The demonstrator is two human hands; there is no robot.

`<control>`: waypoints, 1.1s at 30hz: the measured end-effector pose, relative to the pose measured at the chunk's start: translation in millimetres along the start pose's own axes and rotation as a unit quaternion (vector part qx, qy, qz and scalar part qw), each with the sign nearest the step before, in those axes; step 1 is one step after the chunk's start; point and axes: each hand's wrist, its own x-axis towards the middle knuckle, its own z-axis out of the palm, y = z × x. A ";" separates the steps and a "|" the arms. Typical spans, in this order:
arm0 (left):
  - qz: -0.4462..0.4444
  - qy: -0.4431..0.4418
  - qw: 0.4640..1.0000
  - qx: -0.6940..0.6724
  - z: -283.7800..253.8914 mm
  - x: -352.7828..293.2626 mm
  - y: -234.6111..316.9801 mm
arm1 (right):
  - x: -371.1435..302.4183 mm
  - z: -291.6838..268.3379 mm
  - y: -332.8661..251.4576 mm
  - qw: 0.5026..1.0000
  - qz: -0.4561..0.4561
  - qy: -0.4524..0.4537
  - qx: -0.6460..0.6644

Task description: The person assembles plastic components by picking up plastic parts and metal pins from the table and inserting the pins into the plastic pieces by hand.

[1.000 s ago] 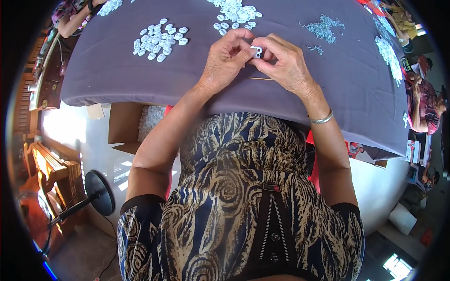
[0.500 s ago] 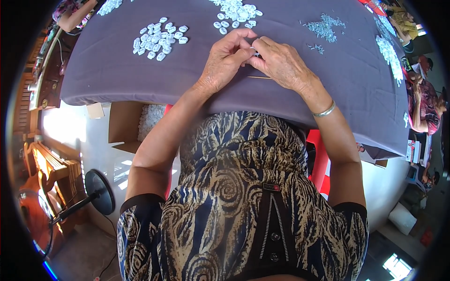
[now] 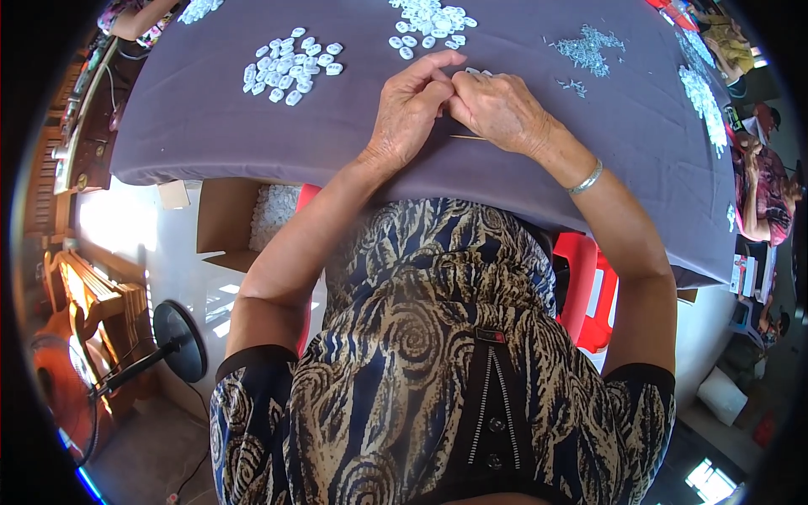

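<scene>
My left hand [image 3: 408,103] and my right hand [image 3: 502,109] meet over the grey tablecloth [image 3: 337,135], thumbs and fingertips pressed together. Both are closed in a pinch, and whatever is between the fingertips is hidden. Just beyond the right hand's knuckles, a bit of white [image 3: 478,72] shows. Below the fingers a thin light-brown stick [image 3: 467,137] lies on the cloth. Small white oval pieces with dark marks form a pile [image 3: 290,67] to the left. Another pile of white pieces [image 3: 431,18] sits beyond my hands. Tiny silvery metal parts [image 3: 591,50] are scattered to the right.
Under the table's near edge, at left, stands an open cardboard box [image 3: 225,217] holding white pieces. A red chair [image 3: 581,295] shows beside me. A black round-based stand [image 3: 179,341] is on the floor. Other people sit along the right, one in a patterned red top [image 3: 766,198].
The right hand has turned and closed further over the left fingertips, hiding a small white piece that showed between them. My right elbow has swung outward. The whole view has shifted slightly.
</scene>
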 end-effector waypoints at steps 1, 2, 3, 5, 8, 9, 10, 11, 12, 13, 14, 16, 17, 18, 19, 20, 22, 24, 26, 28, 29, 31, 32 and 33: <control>0.002 -0.002 1.000 0.005 -0.3 0.2 -0.1 | -0.1 0.5 -0.3 1.000 -0.003 0.011 0.006; 0.002 -0.001 1.000 0.006 -0.7 0.3 0.2 | 0.5 1.1 -0.4 1.000 -0.006 0.023 0.012; 0.016 0.002 1.000 0.011 -0.8 0.5 0.6 | 0.8 0.9 -0.6 1.000 -0.007 0.023 0.013; 0.031 0.005 0.999 0.016 -1.8 1.4 1.3 | 2.5 -3.6 -2.3 0.998 0.005 0.062 0.028; 0.041 0.018 0.999 0.006 -5.3 5.0 3.3 | 4.4 -20.1 -6.8 0.997 0.054 0.046 0.017; 0.068 0.052 0.996 0.022 -10.6 7.6 5.8 | 3.7 -22.2 -3.9 0.997 0.056 0.045 0.016; 0.094 0.086 0.991 0.037 -16.5 10.9 7.8 | 3.1 -23.4 2.1 0.991 0.091 0.081 0.047; 0.111 0.107 0.988 0.028 -23.3 14.5 8.8 | 2.2 -23.5 9.3 0.982 0.123 0.117 0.080; 0.112 0.143 0.983 0.039 -35.0 20.0 4.9 | 0.4 -22.6 19.9 0.977 0.148 0.132 0.078; 0.114 0.178 0.976 0.049 -47.1 25.3 1.1 | -3.0 -22.6 26.8 0.977 0.148 0.132 0.078; 0.114 0.178 0.976 0.049 -57.5 30.2 1.6 | -5.5 -22.9 32.5 0.965 0.197 0.121 0.126; 0.116 0.232 0.965 0.047 -72.6 36.6 4.6 | -9.1 -22.8 41.9 0.944 0.257 0.089 0.185; 0.115 0.231 0.965 0.047 -74.4 37.1 7.7 | -9.4 -21.5 42.1 0.944 0.258 0.089 0.184; 0.107 0.294 0.950 0.000 -75.2 37.7 11.7 | -9.1 -19.7 41.4 0.940 0.247 0.085 0.218; 0.098 0.356 0.928 -0.047 -77.5 37.7 13.8 | -8.5 -17.7 40.5 0.935 0.235 0.081 0.252; 0.093 0.360 0.926 -0.063 -85.3 37.7 14.8 | -6.1 -14.3 39.4 0.935 0.234 0.081 0.252; 0.102 0.361 0.924 -0.078 -85.7 35.5 8.1 | 1.5 -5.9 35.1 0.943 0.183 0.052 0.272; 0.113 0.360 0.920 -0.107 -70.8 34.7 9.0 | 10.9 1.2 28.6 0.955 0.151 0.048 0.252; 0.136 0.323 0.933 -0.086 -64.5 31.6 5.6 | 21.4 7.6 21.3 0.966 0.103 0.032 0.233; 0.151 0.276 0.947 -0.070 -59.8 30.9 3.6 | 30.4 17.4 15.9 0.977 0.068 0.033 0.201; 0.152 0.278 0.946 -0.071 -58.6 29.7 2.0 | 33.6 21.2 12.3 0.985 0.032 0.035 0.167; 0.146 0.243 0.958 -0.033 -55.4 27.5 -3.3 | 34.6 24.1 9.2 0.987 0.027 0.027 0.155; 0.133 0.237 0.962 -0.037 -49.7 24.9 -1.9 | 33.7 25.3 11.5 0.986 0.041 0.009 0.164; 0.132 0.238 0.962 -0.038 -48.1 25.2 -3.6 | 32.0 25.6 14.0 0.983 0.055 -0.008 0.173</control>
